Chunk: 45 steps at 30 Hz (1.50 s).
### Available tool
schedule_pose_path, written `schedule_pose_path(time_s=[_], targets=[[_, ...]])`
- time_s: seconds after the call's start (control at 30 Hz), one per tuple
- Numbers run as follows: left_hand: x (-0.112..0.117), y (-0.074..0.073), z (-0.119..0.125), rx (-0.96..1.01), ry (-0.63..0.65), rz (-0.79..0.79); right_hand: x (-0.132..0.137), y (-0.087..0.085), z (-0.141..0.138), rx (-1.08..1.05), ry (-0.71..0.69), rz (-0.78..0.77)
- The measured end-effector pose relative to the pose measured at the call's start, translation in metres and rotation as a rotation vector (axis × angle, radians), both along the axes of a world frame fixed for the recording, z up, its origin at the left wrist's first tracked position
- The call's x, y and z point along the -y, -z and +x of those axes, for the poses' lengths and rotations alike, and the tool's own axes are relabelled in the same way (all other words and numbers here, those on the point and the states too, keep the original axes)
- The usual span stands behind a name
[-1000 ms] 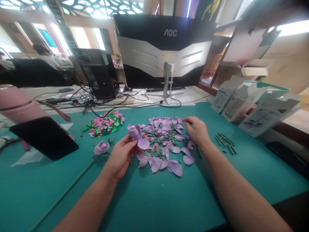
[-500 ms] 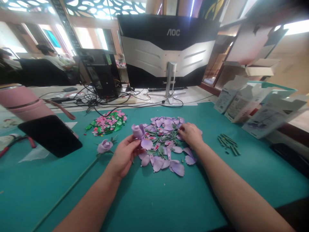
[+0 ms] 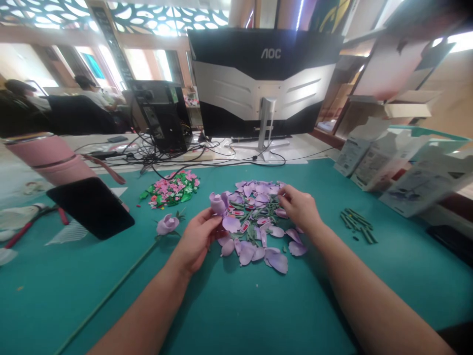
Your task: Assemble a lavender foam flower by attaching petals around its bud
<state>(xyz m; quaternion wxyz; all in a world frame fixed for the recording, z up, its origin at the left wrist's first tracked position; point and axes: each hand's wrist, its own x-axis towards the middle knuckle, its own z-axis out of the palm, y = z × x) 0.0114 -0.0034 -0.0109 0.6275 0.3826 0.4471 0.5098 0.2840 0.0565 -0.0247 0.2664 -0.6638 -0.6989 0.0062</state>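
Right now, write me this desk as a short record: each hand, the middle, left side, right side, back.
Left hand: holding a purple flower
Right hand: at the petal pile's right side; grip unclear
Middle: petal pile, purple with green pieces, on a green mat
Left side: stemmed flower, pink bottle
Right side: short green sticks, open boxes
Back: AOC monitor, rear facing us

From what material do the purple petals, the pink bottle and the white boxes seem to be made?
The purple petals look like smooth plastic with a satin sheen, holding curved shapes; soft foam is possible. The pink bottle seems matte-coated metal or plastic; its rim looks metallic. The white boxes are probably thin printed cardboard, judging by their upright flaps.
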Motion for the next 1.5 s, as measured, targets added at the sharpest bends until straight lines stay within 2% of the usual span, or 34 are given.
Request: schedule_pose_path(time_s=[0.13, 0.3, 0.47, 0.8, 0.9, 1.03, 1.2, 1.33, 1.5], targets=[[0.0, -0.002, 0.001, 0.003, -0.006, -0.006, 0.012, -0.005, -0.02, 0.132, -0.159, 0.071], [0.002, -0.004, 0.0, -0.012, 0.003, -0.02, 0.018, -0.003, -0.034, 0.221, -0.288, 0.196], [0.001, -0.005, -0.001, -0.024, -0.003, -0.018, 0.023, 0.002, -0.044, 0.262, -0.35, 0.267], [0.002, -0.006, 0.001, -0.035, 0.016, -0.036, 0.035, -0.006, -0.056, 0.135, -0.472, 0.217], [0.002, -0.006, 0.001, -0.033, 0.018, -0.026, 0.037, -0.007, -0.058, -0.013, -0.461, 0.149], [0.004, -0.005, 0.003, -0.023, 0.019, -0.004, 0.04, -0.011, -0.058, -0.282, -0.421, -0.067], [0.005, -0.004, 0.006, -0.004, 0.033, 0.015, 0.044, -0.018, -0.06, -0.586, -0.487, -0.208], [0.006, -0.002, 0.007, 0.009, 0.037, 0.033, 0.051, -0.024, -0.064, -0.757, -0.49, -0.427], [0.006, 0.001, 0.007, -0.022, 0.033, 0.055, 0.052, -0.022, -0.067, -0.991, -0.516, -0.521]])
